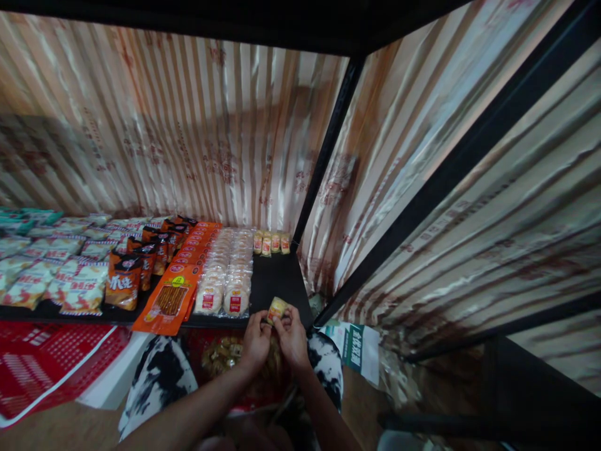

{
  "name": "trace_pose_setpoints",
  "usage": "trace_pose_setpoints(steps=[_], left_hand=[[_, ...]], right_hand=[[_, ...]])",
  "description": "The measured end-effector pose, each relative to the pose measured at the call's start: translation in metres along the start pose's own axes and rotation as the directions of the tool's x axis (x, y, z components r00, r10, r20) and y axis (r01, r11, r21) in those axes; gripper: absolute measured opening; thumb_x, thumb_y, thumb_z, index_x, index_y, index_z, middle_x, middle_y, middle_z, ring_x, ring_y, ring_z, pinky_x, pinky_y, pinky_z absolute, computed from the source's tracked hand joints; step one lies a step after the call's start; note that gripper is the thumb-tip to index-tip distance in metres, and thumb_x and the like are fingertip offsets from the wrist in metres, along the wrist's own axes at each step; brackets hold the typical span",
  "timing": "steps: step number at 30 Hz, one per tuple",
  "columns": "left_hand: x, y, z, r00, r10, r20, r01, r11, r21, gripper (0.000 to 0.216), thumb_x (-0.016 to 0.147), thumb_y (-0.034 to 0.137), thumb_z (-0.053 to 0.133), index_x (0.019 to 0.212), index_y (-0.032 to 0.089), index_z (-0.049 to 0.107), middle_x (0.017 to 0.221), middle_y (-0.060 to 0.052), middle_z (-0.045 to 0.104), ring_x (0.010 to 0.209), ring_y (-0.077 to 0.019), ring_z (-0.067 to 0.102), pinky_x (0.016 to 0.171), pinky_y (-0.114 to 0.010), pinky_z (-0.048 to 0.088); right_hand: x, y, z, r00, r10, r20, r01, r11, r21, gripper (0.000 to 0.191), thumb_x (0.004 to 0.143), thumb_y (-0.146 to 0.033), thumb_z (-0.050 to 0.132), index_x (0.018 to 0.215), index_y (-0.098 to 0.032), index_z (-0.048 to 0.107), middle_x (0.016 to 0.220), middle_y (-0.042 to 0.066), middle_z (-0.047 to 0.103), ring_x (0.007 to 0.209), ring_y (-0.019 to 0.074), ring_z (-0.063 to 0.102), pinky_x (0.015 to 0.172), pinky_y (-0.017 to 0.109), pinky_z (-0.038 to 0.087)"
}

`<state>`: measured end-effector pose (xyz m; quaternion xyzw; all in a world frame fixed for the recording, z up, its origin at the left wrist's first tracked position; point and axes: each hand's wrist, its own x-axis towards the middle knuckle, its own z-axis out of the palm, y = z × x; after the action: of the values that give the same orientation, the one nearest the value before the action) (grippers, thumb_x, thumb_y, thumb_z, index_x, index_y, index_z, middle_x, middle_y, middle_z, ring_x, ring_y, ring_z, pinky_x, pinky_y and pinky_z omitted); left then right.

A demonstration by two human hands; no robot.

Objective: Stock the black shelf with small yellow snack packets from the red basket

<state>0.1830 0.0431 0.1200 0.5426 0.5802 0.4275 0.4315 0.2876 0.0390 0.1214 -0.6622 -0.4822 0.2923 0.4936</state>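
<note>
A: What do the hands have?
B: One packet (pixel 278 307), at the shelf's (pixel 275 282) front edge, near its right end. The left hand (pixel 256 342) and right hand (pixel 292 338) are close together, with the fingers of both pinched on it.
A: Which containers are about?
B: A red tub (pixel 193 346) below the shelf's front edge, between the person's knees. Wrapped pieces (pixel 221 356) are heaped in it, too jumbled to count. There is also one red basket (pixel 70 366), below the shelf's left part; what it holds cannot be made out.
A: And on the shelf?
B: Four small packs (pixel 271 243) show in a row at its back right corner. Left of its bare patch lie two columns of buns (pixel 223 269), their front two bearing red labels.
A: Further left along it?
B: One overlapping column of orange packs (pixel 171 297), then brown bags (pixel 123 280) and white bags (pixel 84 285), too crowded for a sure count.
</note>
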Motion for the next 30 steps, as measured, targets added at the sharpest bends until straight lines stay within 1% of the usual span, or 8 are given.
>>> trace_pose_setpoints(steps=[3,6,13,17,21,25,30], left_hand=[[0.006,0.003,0.001,1.0,-0.023,0.016,0.024,1.0,-0.009,0.031,0.074,0.012,0.043,0.102,0.015,0.056,0.106,-0.01,0.058,0.087,-0.0161,0.059,0.087,-0.031,0.046],[0.01,0.005,0.004,0.999,-0.032,0.018,0.032,0.999,0.008,0.032,0.076,0.013,0.041,0.104,0.014,0.056,0.107,-0.011,0.057,0.092,-0.0169,0.058,0.089,-0.032,0.045],[0.019,0.002,0.01,0.999,-0.037,0.007,0.036,0.993,0.111,0.031,0.076,0.013,0.039,0.101,0.01,0.058,0.104,-0.013,0.06,0.099,-0.0194,0.056,0.093,-0.032,0.042],[0.022,0.002,0.012,0.999,-0.038,-0.009,0.038,0.992,0.123,0.029,0.077,0.014,0.04,0.099,0.013,0.058,0.104,-0.011,0.06,0.099,-0.0194,0.055,0.095,-0.033,0.04],[0.025,0.005,0.014,0.998,-0.057,-0.018,0.059,0.993,0.102,0.027,0.078,0.015,0.041,0.099,0.014,0.058,0.104,-0.01,0.06,0.1,-0.0188,0.055,0.095,-0.032,0.04],[0.028,0.009,0.016,0.997,-0.073,0.001,0.073,0.991,0.112,0.029,0.078,0.015,0.041,0.102,0.013,0.058,0.107,-0.012,0.059,0.102,-0.0187,0.055,0.096,-0.032,0.039],[0.033,0.014,0.019,0.995,-0.1,-0.021,0.102,0.989,0.103,0.03,0.077,0.014,0.041,0.102,0.014,0.057,0.108,-0.01,0.059,0.104,-0.018,0.054,0.096,-0.03,0.038]], right_hand=[[0.007,-0.001,0.0,1.0,-0.012,-0.002,0.012,1.0,0.011,0.035,0.071,-0.032,0.056,0.104,-0.02,0.052,0.085,0.002,0.065,0.061,0.0153,0.06,0.06,0.028,0.049],[0.013,-0.001,0.001,1.0,-0.028,0.014,0.028,0.999,-0.027,0.034,0.072,-0.032,0.055,0.103,-0.02,0.054,0.083,0.002,0.064,0.062,0.0152,0.06,0.059,0.027,0.048],[0.018,0.007,0.007,0.994,-0.112,-0.019,0.109,0.986,-0.123,0.035,0.075,-0.029,0.05,0.106,-0.018,0.059,0.092,0.005,0.059,0.061,0.013,0.057,0.065,0.029,0.049],[0.019,0.014,0.01,0.994,-0.111,-0.012,0.108,0.983,-0.152,0.04,0.077,-0.03,0.048,0.113,-0.017,0.057,0.098,0.008,0.057,0.065,0.0142,0.058,0.067,0.03,0.051],[0.02,0.019,0.014,0.991,-0.126,-0.041,0.118,0.979,-0.166,0.042,0.079,-0.031,0.046,0.117,-0.018,0.056,0.102,0.009,0.056,0.068,0.0147,0.058,0.068,0.03,0.05],[0.022,0.017,0.017,0.989,-0.13,-0.076,0.113,0.974,-0.194,0.043,0.08,-0.033,0.043,0.118,-0.016,0.056,0.103,0.011,0.055,0.069,0.0157,0.057,0.071,0.032,0.05],[0.026,0.015,0.02,0.988,-0.115,-0.101,0.093,0.976,-0.194,0.044,0.08,-0.032,0.043,0.119,-0.016,0.056,0.102,0.011,0.054,0.07,0.0163,0.056,0.07,0.032,0.05]])
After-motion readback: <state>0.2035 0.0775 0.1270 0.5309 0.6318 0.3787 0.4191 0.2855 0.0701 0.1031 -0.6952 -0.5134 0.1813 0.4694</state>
